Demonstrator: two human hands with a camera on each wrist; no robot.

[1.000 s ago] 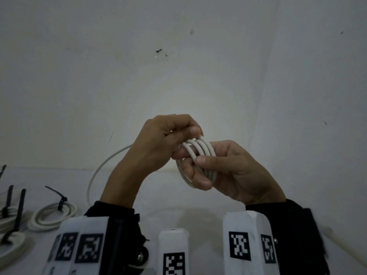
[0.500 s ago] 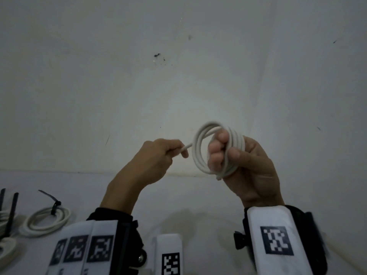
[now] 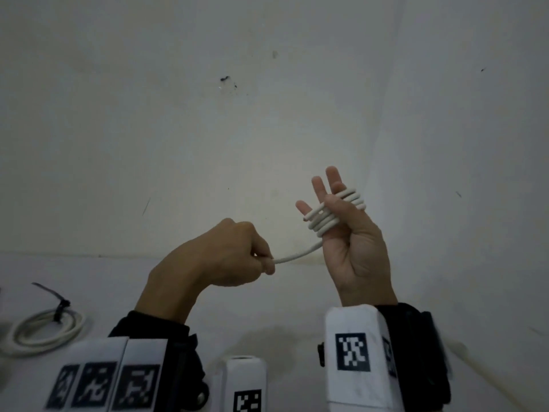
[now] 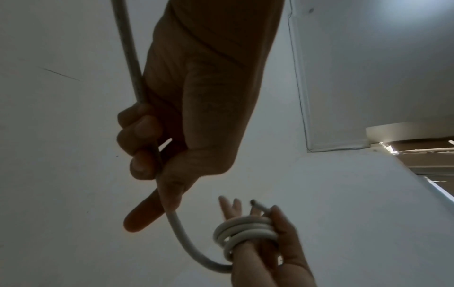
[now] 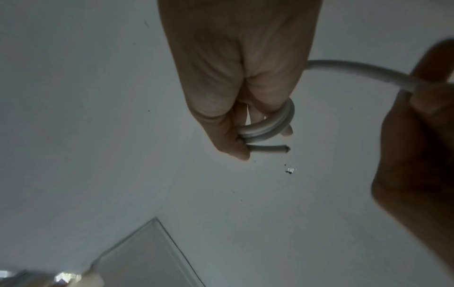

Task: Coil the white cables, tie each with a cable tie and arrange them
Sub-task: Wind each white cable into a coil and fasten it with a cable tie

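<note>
Head view, white cable [image 3: 335, 214] wound round right hand [image 3: 353, 242], left hand [image 3: 225, 257] pinching tail

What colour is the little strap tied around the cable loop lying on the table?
Black. The thin plastic cable tie cinches the coiled white cable; the head view shows it best.

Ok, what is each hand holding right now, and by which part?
Both hold one white cable. The left hand pinches its free run just short of the coil; the right hand has the coil wound round its fingers, thumb pressing the turns.
</note>
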